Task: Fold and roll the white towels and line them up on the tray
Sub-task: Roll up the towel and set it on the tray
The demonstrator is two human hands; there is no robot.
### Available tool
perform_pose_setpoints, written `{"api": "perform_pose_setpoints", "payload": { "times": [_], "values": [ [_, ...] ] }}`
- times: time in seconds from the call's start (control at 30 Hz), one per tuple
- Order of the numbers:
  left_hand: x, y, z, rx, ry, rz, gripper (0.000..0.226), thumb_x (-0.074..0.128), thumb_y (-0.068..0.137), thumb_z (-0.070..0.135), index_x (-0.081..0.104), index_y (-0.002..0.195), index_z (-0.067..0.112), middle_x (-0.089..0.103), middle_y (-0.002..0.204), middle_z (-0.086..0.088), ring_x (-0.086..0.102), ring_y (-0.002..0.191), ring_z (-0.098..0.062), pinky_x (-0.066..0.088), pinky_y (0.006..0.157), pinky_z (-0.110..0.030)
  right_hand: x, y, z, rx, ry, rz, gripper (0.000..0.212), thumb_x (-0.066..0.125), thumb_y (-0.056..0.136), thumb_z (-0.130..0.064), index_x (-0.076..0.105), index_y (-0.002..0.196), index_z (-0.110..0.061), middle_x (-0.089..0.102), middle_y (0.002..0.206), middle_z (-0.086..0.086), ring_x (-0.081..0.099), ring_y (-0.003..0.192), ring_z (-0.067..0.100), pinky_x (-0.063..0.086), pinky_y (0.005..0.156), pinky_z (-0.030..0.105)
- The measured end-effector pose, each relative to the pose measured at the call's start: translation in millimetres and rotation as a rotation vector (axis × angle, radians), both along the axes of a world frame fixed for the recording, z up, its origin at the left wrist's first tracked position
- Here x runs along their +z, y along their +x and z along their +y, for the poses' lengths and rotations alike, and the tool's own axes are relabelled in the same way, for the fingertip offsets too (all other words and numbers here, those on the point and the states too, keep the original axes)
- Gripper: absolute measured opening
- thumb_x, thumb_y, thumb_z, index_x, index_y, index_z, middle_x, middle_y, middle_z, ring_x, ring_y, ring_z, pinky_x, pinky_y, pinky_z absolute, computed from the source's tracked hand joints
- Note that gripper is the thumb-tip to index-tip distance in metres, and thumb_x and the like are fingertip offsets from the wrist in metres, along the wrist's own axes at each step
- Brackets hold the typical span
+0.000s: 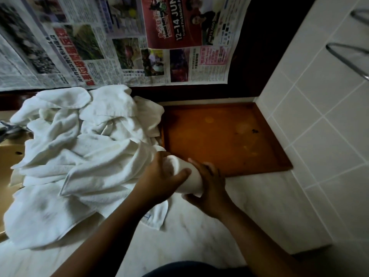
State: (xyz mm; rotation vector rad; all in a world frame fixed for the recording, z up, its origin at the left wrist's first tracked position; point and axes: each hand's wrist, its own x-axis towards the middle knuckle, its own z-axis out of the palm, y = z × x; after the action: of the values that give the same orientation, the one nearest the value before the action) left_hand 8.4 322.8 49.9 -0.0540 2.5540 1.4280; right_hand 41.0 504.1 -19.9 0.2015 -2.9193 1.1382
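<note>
Gripping one rolled towel (186, 177) between them, both hands are closed on it: the left hand (159, 182) curls round its left side with the thumb across the front, and the right hand (211, 186) wraps its right side and near end. The rolled towel is held over the counter (199, 226) at the near-left corner of the tray (219, 136); contact with the rim cannot be determined. A heap (79, 146) of loose white towels lies left of the tray, its right edge overlapping the tray's left rim, with newspaper (119, 47) on the far side and a tiled wall (329, 116) to the right.
</note>
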Motion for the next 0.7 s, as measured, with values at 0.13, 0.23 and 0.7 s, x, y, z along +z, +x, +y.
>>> {"api": "perform_pose_setpoints", "payload": {
  "times": [0.13,0.23,0.7],
  "values": [
    [-6,-16,-7,0.111,0.350,-0.124,0.061,0.084,0.074,0.040,0.052,0.122,0.022,0.064,0.109,-0.002,0.066,0.096,-0.016,0.059,0.077,-0.034,13,-16,36,-0.106,-0.544,-0.340,0.103,0.075,0.059,-0.079,0.025,0.147,-0.061,0.016,0.162,-0.015,0.032,0.142,0.015,0.041,0.110,0.047],
    [-12,-25,-3,0.119,0.598,-0.287,0.073,0.086,0.066,0.042,0.054,0.124,0.014,0.068,0.115,-0.015,0.070,0.102,-0.026,0.059,0.081,-0.046,17,-28,63,-0.218,-1.006,-0.563,0.120,0.085,0.052,-0.071,0.026,0.154,-0.045,0.026,0.163,-0.001,0.046,0.135,0.017,0.046,0.104,0.041],
    [-53,-83,65,0.075,0.573,-0.282,0.041,0.077,0.085,0.041,0.068,0.115,0.016,0.073,0.111,-0.008,0.069,0.107,-0.025,0.053,0.097,-0.052,-1,-102,127,-0.323,-1.025,-0.464,0.079,0.091,0.058,-0.022,0.061,0.131,-0.023,0.065,0.126,0.012,0.065,0.114,0.029,0.057,0.088,0.041]
  ]
}}
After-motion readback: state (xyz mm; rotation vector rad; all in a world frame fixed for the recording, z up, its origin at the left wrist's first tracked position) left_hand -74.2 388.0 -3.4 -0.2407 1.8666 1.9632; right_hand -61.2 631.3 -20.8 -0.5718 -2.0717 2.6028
